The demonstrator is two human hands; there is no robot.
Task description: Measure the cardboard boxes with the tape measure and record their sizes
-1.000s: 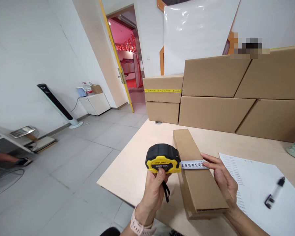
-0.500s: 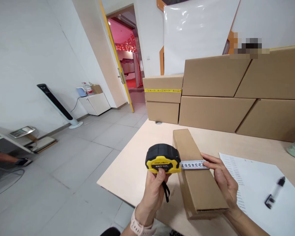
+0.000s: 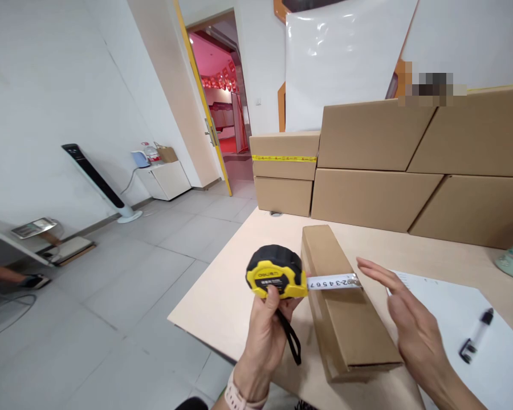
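My left hand (image 3: 268,326) is closed around a yellow and black tape measure (image 3: 275,272), held at the left side of a long narrow cardboard box (image 3: 344,310) lying on the table (image 3: 222,296). The white tape blade (image 3: 333,281) is pulled out a short way across the top of the box. My right hand (image 3: 410,322) hovers open just right of the box, fingers stretched out, off the blade's end and holding nothing.
A white printed sheet (image 3: 453,324) with a black marker (image 3: 474,336) lies to the right of the box. Large cardboard boxes (image 3: 376,165) are stacked along the table's far edge. Tiled floor, a tower fan (image 3: 96,182) and an open doorway (image 3: 218,108) are at the left.
My right hand has let go of the blade's end and lifted away to the right, fingers spread. The tape measure has shifted slightly left.
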